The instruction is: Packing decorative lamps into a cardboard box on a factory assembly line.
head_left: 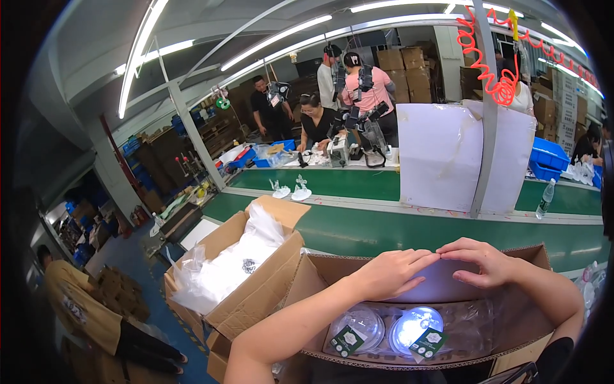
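Note:
My left hand and my right hand lie flat on a pale, glossy sheet at the top of an open cardboard box in front of me. The fingertips of both hands meet near the middle of the sheet. Below the sheet, inside the box, lie clear round plastic packages with small dark green labels, wrapped in clear film. Neither hand grips anything.
A second open cardboard box lined with a white plastic bag stands to my left. Beyond runs a green conveyor belt with a white board and a red coiled hose. Several people work at the far bench; another crouches at lower left.

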Demonstrator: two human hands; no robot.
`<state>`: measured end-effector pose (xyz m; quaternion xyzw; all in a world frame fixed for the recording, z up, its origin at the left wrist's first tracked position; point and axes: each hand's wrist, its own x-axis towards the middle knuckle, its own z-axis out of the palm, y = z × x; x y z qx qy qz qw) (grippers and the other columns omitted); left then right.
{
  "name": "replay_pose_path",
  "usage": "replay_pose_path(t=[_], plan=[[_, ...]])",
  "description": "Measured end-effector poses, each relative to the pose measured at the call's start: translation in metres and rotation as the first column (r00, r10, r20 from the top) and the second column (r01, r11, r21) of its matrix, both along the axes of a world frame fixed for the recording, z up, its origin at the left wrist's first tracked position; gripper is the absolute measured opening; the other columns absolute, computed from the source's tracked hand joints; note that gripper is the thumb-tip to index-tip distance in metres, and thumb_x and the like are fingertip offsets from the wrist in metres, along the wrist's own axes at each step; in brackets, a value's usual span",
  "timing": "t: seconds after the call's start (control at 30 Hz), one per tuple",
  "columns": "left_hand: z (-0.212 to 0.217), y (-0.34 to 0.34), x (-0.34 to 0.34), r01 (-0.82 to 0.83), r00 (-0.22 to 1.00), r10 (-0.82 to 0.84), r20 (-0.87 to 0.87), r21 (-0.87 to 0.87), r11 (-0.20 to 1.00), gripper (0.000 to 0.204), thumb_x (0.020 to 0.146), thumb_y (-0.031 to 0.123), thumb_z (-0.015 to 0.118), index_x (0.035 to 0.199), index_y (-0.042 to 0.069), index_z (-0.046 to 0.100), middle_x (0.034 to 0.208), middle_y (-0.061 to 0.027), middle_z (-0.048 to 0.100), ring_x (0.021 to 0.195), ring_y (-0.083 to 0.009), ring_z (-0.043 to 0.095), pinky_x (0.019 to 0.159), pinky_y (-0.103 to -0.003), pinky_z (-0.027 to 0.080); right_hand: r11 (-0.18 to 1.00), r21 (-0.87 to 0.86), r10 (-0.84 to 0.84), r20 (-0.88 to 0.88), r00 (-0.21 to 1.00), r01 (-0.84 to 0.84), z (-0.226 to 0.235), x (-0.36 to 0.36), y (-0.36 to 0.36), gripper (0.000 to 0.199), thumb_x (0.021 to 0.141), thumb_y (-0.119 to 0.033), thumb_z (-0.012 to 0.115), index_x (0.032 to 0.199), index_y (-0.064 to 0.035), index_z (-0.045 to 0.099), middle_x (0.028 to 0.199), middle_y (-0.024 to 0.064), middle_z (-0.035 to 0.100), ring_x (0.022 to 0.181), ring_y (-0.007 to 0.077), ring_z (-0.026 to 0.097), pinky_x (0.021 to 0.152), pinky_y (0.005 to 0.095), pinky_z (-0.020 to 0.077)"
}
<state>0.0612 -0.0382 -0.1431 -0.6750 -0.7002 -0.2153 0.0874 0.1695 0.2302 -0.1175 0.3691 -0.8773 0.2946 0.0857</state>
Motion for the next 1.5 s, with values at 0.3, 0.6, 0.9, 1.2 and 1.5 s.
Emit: replay_pose_path(t=[0.3, 0.6, 0.9, 1.2, 1.5], plan=[[0.0004, 0.0003, 0.0002, 0.0, 0.999, 0.0, -0.047, 0.004, 1.0, 0.049, 0.096, 0.02, 0.065, 0.141, 0.005, 0.05, 0.138, -0.0123, 0.058, 0.117, -0.0301, 0.063, 0.096, -0.041, 0.054, 1.0, -0.005, 0.013, 0.006, 1.0, -0.013, 0.0009, -0.0011, -0.0005, 0.049, 0.089, -0.01, 0.071, 0.136, -0.0035, 0.06, 0.14, 0.0167, 0.059, 0.124, 0.0334, 0.059, 0.104, 0.0426, 0.0502], [0.0013, 0.0013, 0.0011, -0.018, 0.999, 0.018, -0.029, -0.019, 1.0, 0.051, 0.096, 0.02, 0.066, 0.142, 0.006, 0.048, 0.138, -0.0116, 0.058, 0.115, -0.0293, 0.063, 0.095, -0.04, 0.054, 1.0, 0.007, -0.015, -0.021, 1.0, 0.015, -0.003, -0.0003, 0.0002, 0.048, 0.089, -0.011, 0.072, 0.135, -0.0038, 0.061, 0.142, 0.0164, 0.058, 0.125, 0.0341, 0.059, 0.104, 0.0431, 0.0506], [-0.0008, 0.0007, -0.0002, -0.013, 0.998, 0.014, -0.065, 0.009, 1.0, 0.051, 0.096, 0.021, 0.065, 0.142, 0.004, 0.049, 0.136, -0.012, 0.059, 0.113, -0.029, 0.064, 0.094, -0.04, 0.055, 0.998, 0.055, -0.044, 0.012, 0.999, 0.044, -0.0012, -0.0008, -0.001, 0.048, 0.091, -0.016, 0.071, 0.137, -0.0043, 0.06, 0.143, 0.0149, 0.058, 0.126, 0.0333, 0.059, 0.104, 0.0429, 0.051], [0.0009, 0.0017, -0.0008, -0.006, 0.998, 0.007, -0.056, 0.012, 1.0, 0.051, 0.095, 0.021, 0.066, 0.141, 0.004, 0.05, 0.135, -0.0127, 0.059, 0.113, -0.029, 0.064, 0.093, -0.04, 0.054, 0.999, 0.039, -0.039, 0.018, 0.999, 0.039, -0.003, -0.0033, 0.001, 0.048, 0.092, -0.017, 0.071, 0.136, -0.0041, 0.06, 0.142, 0.0148, 0.058, 0.126, 0.0326, 0.059, 0.103, 0.0424, 0.0518], [0.0008, 0.0017, -0.0002, -0.004, 0.998, 0.004, -0.06, 0.001, 1.0, 0.051, 0.095, 0.021, 0.066, 0.14, 0.003, 0.051, 0.135, -0.0125, 0.059, 0.113, -0.0288, 0.064, 0.093, -0.04, 0.054, 0.998, 0.057, -0.034, 0.009, 0.999, 0.033, -0.0021, -0.0029, 0.0009, 0.049, 0.091, -0.017, 0.071, 0.137, -0.0041, 0.059, 0.14, 0.0151, 0.059, 0.124, 0.0329, 0.06, 0.102, 0.0424, 0.0526]])
